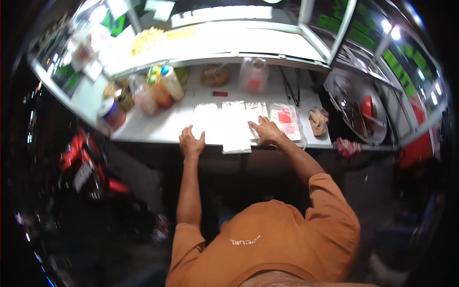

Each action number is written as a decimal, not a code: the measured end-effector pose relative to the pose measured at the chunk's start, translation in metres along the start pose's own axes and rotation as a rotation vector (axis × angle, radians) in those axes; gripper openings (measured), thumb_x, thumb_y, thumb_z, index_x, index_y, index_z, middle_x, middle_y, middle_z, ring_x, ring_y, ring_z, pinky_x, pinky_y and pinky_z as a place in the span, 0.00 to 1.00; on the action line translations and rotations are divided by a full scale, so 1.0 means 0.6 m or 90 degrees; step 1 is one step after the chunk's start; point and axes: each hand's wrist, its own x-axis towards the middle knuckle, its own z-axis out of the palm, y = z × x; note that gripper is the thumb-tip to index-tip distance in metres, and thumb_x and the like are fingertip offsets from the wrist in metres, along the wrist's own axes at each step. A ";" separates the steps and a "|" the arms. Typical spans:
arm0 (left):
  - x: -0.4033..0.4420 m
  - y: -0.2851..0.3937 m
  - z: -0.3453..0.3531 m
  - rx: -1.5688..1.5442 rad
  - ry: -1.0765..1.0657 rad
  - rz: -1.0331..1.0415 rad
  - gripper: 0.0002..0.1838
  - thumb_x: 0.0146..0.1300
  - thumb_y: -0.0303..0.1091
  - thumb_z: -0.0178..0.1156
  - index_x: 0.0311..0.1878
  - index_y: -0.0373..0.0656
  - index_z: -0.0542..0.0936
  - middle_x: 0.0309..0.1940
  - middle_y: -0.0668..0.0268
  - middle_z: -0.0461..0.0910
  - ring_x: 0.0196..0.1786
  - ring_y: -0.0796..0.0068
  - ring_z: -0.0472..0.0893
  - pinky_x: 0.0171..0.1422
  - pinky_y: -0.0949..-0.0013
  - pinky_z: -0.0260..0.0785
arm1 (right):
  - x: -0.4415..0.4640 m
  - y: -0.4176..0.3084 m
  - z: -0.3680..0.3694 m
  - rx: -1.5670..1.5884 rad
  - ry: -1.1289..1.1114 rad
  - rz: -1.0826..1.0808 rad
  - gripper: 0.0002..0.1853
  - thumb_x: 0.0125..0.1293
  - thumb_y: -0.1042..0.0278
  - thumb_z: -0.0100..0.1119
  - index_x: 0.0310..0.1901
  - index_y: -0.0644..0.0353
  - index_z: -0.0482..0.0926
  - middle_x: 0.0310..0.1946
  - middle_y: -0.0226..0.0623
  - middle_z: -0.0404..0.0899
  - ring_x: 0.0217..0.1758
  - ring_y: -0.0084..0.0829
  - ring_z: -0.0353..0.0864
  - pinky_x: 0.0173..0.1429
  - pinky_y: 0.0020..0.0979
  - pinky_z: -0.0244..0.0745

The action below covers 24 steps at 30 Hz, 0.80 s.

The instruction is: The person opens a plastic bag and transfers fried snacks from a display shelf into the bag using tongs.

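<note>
My left hand (192,142) is at the front edge of the white counter (162,125), thumb and fingers apart, with nothing in it. A long white glossy sheet or flat packet (235,125) lies between my hands and overhangs the front edge. My right hand (267,130) is open, its fingers spread over a shiny clear plastic packet (256,109); whether they press on it I cannot tell. Beside that hand on the right lies a stack of plastic bags with red print (286,117). Glare hides detail around my left fingers.
Sauce bottles (166,85) and a blue-lidded jar (112,115) stand at the left. Behind are a small red object (220,94), a hanging plastic bag (254,76) and dark tongs (289,86). A crumpled cloth (318,121) and a metal pan (358,107) are at the right.
</note>
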 end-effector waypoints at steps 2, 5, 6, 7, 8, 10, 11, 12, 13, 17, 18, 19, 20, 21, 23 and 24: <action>0.061 0.064 -0.019 0.128 -0.154 -0.079 0.44 0.53 0.58 0.68 0.68 0.47 0.64 0.61 0.53 0.70 0.62 0.49 0.71 0.63 0.45 0.66 | 0.000 0.000 -0.001 0.021 0.059 0.009 0.45 0.51 0.59 0.67 0.71 0.49 0.58 0.61 0.62 0.64 0.66 0.53 0.66 0.64 0.45 0.71; 0.068 0.076 -0.002 0.108 -0.242 -0.075 0.46 0.51 0.50 0.72 0.70 0.47 0.60 0.62 0.53 0.67 0.59 0.42 0.72 0.59 0.48 0.70 | 0.000 -0.011 0.015 -0.048 0.116 0.012 0.43 0.51 0.60 0.67 0.70 0.51 0.60 0.58 0.59 0.67 0.62 0.52 0.70 0.59 0.44 0.75; 0.075 0.070 -0.007 0.062 -0.251 -0.069 0.43 0.52 0.47 0.72 0.69 0.46 0.62 0.60 0.52 0.69 0.58 0.43 0.74 0.59 0.49 0.71 | 0.004 -0.016 0.025 -0.034 0.132 0.009 0.42 0.51 0.62 0.66 0.70 0.51 0.61 0.57 0.57 0.69 0.59 0.51 0.72 0.56 0.44 0.76; 0.078 0.068 -0.004 0.009 -0.262 -0.066 0.41 0.52 0.43 0.72 0.67 0.44 0.64 0.59 0.51 0.70 0.57 0.43 0.75 0.58 0.50 0.72 | 0.004 -0.013 0.030 -0.051 0.163 0.006 0.39 0.50 0.63 0.67 0.67 0.53 0.64 0.55 0.52 0.71 0.57 0.50 0.75 0.55 0.44 0.76; 0.082 0.064 -0.001 -0.042 -0.268 -0.064 0.38 0.53 0.40 0.72 0.66 0.42 0.66 0.58 0.51 0.72 0.55 0.43 0.77 0.57 0.52 0.72 | 0.006 -0.016 0.039 -0.049 0.213 0.014 0.36 0.49 0.65 0.66 0.64 0.53 0.67 0.52 0.51 0.74 0.54 0.48 0.76 0.53 0.44 0.77; 0.088 0.024 0.043 -0.169 -0.236 0.016 0.31 0.54 0.35 0.69 0.61 0.39 0.70 0.54 0.49 0.76 0.53 0.45 0.79 0.58 0.54 0.72 | 0.007 -0.011 0.074 -0.052 0.298 0.044 0.33 0.47 0.66 0.67 0.59 0.53 0.70 0.45 0.46 0.78 0.49 0.46 0.79 0.49 0.44 0.78; 0.091 0.007 0.054 -0.238 -0.207 0.046 0.28 0.54 0.32 0.68 0.58 0.37 0.72 0.52 0.49 0.78 0.52 0.46 0.80 0.58 0.55 0.72 | 0.016 0.007 0.107 -0.057 0.335 0.058 0.32 0.46 0.66 0.67 0.58 0.52 0.71 0.42 0.43 0.79 0.47 0.45 0.80 0.48 0.44 0.79; 0.093 -0.005 0.044 -0.349 -0.153 0.053 0.20 0.54 0.28 0.65 0.51 0.34 0.77 0.47 0.47 0.81 0.54 0.51 0.80 0.58 0.58 0.72 | 0.025 0.015 0.114 -0.062 0.378 0.063 0.31 0.45 0.66 0.67 0.56 0.52 0.72 0.39 0.40 0.81 0.45 0.44 0.81 0.46 0.43 0.79; 0.096 -0.003 0.025 -0.431 -0.100 0.104 0.18 0.55 0.26 0.63 0.50 0.32 0.78 0.48 0.47 0.80 0.54 0.51 0.80 0.60 0.59 0.70 | 0.025 0.006 0.105 -0.040 0.388 0.134 0.28 0.45 0.66 0.67 0.53 0.50 0.76 0.32 0.36 0.82 0.38 0.45 0.83 0.43 0.44 0.80; 0.088 0.067 -0.051 -0.648 -0.068 0.183 0.17 0.57 0.27 0.61 0.49 0.29 0.77 0.44 0.50 0.81 0.50 0.60 0.80 0.59 0.63 0.69 | 0.045 0.026 0.114 0.131 0.619 0.231 0.20 0.53 0.64 0.64 0.49 0.55 0.80 0.35 0.49 0.83 0.37 0.50 0.83 0.45 0.46 0.78; 0.084 0.077 -0.028 -0.663 -0.156 0.161 0.17 0.57 0.28 0.62 0.49 0.30 0.77 0.45 0.51 0.81 0.50 0.61 0.79 0.58 0.63 0.70 | 0.044 0.033 0.104 0.169 0.656 0.284 0.19 0.55 0.64 0.62 0.50 0.57 0.79 0.35 0.51 0.82 0.39 0.50 0.83 0.45 0.45 0.78; 0.072 0.096 -0.020 -0.599 -0.138 0.207 0.17 0.56 0.30 0.63 0.48 0.32 0.77 0.44 0.52 0.81 0.50 0.57 0.80 0.57 0.62 0.70 | 0.043 0.034 0.080 0.207 0.694 0.342 0.19 0.58 0.65 0.60 0.52 0.59 0.79 0.36 0.53 0.82 0.40 0.51 0.83 0.46 0.44 0.78; 0.062 0.100 0.016 -0.545 -0.181 0.204 0.19 0.56 0.34 0.66 0.49 0.34 0.77 0.45 0.47 0.80 0.52 0.49 0.79 0.57 0.60 0.71 | 0.025 0.005 0.027 0.282 0.677 0.355 0.19 0.58 0.67 0.58 0.52 0.61 0.79 0.37 0.53 0.82 0.41 0.50 0.83 0.47 0.43 0.78; 0.050 0.098 0.055 -0.423 -0.216 0.205 0.21 0.56 0.35 0.66 0.51 0.35 0.76 0.44 0.47 0.79 0.52 0.48 0.78 0.57 0.57 0.71 | 0.004 -0.027 -0.029 0.355 0.662 0.369 0.19 0.59 0.70 0.57 0.53 0.62 0.78 0.39 0.53 0.82 0.43 0.50 0.84 0.47 0.42 0.78; 0.019 0.095 0.072 -0.301 -0.257 0.165 0.25 0.58 0.38 0.64 0.54 0.34 0.74 0.44 0.47 0.78 0.53 0.48 0.77 0.58 0.54 0.71 | -0.010 -0.068 -0.071 0.284 0.745 0.255 0.19 0.60 0.73 0.54 0.54 0.63 0.78 0.45 0.51 0.82 0.47 0.49 0.83 0.49 0.40 0.78; 0.022 0.100 0.069 -0.297 -0.275 0.168 0.25 0.58 0.39 0.63 0.55 0.34 0.74 0.45 0.46 0.77 0.53 0.47 0.77 0.58 0.54 0.71 | -0.016 -0.089 -0.091 0.239 0.780 0.201 0.20 0.60 0.74 0.53 0.55 0.62 0.78 0.48 0.50 0.82 0.49 0.48 0.83 0.51 0.39 0.78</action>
